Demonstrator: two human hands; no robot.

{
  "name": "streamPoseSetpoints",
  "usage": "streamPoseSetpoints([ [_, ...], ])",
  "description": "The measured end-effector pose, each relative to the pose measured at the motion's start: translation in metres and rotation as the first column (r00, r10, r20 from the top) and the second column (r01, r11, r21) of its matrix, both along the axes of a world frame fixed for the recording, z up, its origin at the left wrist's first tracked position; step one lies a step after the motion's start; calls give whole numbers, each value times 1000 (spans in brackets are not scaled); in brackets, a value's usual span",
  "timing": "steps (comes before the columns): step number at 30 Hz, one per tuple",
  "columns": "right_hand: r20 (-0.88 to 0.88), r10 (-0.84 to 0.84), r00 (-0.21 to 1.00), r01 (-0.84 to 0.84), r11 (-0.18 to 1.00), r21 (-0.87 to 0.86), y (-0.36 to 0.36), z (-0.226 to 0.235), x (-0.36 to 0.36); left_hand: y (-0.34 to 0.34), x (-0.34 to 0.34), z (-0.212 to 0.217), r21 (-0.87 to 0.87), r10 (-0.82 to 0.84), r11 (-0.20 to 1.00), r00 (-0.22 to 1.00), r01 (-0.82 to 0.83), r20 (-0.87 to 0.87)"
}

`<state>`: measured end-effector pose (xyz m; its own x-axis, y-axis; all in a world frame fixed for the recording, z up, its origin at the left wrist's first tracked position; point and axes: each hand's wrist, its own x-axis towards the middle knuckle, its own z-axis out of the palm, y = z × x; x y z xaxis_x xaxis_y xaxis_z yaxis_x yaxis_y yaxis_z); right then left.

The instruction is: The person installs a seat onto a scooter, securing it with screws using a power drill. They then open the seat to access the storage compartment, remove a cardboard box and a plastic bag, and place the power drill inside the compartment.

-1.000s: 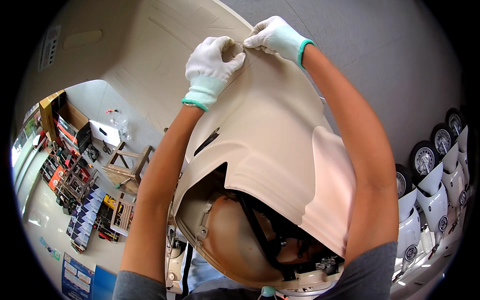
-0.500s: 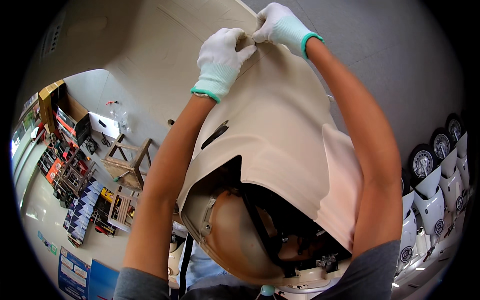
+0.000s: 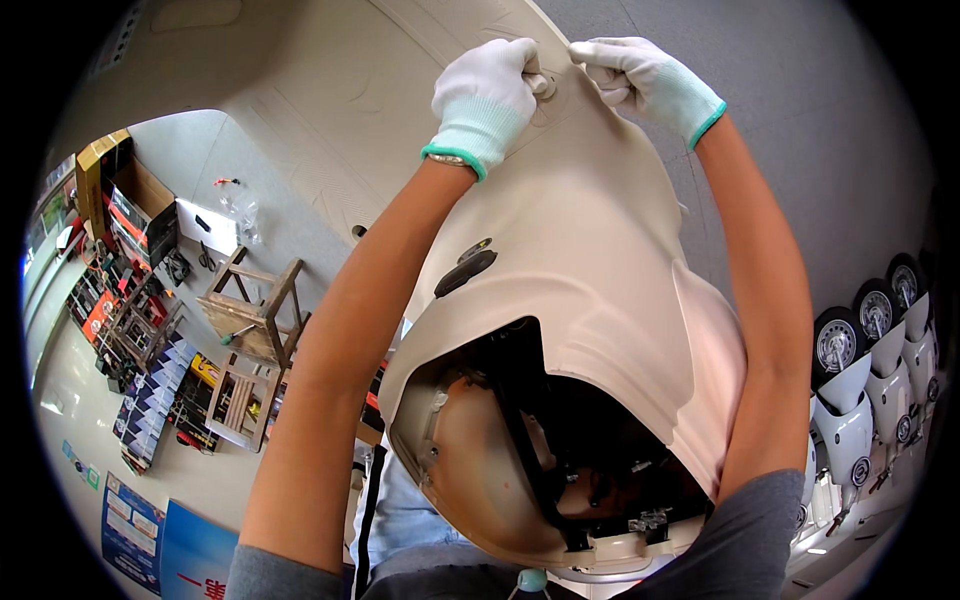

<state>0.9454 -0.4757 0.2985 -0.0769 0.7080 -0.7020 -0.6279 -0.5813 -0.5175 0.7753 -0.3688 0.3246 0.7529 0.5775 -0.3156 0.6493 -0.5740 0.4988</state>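
Note:
A large cream scooter body shell (image 3: pixel 600 260) lies below my arms, with a dark opening (image 3: pixel 620 430) toward me. Its flat, patterned floor section (image 3: pixel 350 130) extends to the far left. My left hand (image 3: pixel 490 95), in a white knit glove with a green cuff, is closed, its fingertips against the panel near the edge. Whatever it may be pinching is hidden. At the panel's right edge is my gloved right hand (image 3: pixel 635 80). One of its fingers reaches straight to the rim, the others bend loosely apart, and nothing shows in them.
A wooden stool (image 3: pixel 250 310) and a slatted one (image 3: pixel 240 415) stand at left. Beyond are an open cardboard box (image 3: pixel 140 210), tools and bagged small parts on the floor. Several white scooter fronts (image 3: pixel 850 420) with wheels (image 3: pixel 838 340) line the right side.
The view has shifted, so the shell sits further right. My hands, whose fingertips were close together, have parted; the right one has moved to the panel's rim and its fingers have loosened.

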Motion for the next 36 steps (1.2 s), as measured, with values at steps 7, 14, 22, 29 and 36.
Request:
streamPoseSetpoints([
  [7, 622, 291, 727, -218, 957, -193, 7, 4, -27, 25, 15, 4, -232, 25, 971, 988, -61, -155],
  [14, 593, 326, 736, -183, 939, -289, 16, 15, -32, 22, 29, 32, -156, 7, 987, 992, -28, -130],
  [22, 643, 344, 684, -177, 934, -312, 17, 14, -38, 26, 24, 15, -119, -84, 990, 996, 81, -27],
  [29, 722, 279, 633, -115, 956, -268, 11, 4, -44, 34, 22, 12, -259, -85, 961, 996, 92, 36],
  [36, 697, 304, 649, -149, 950, -276, 8, 6, -44, 29, 27, 17, -238, -32, 971, 998, 17, -60],
])
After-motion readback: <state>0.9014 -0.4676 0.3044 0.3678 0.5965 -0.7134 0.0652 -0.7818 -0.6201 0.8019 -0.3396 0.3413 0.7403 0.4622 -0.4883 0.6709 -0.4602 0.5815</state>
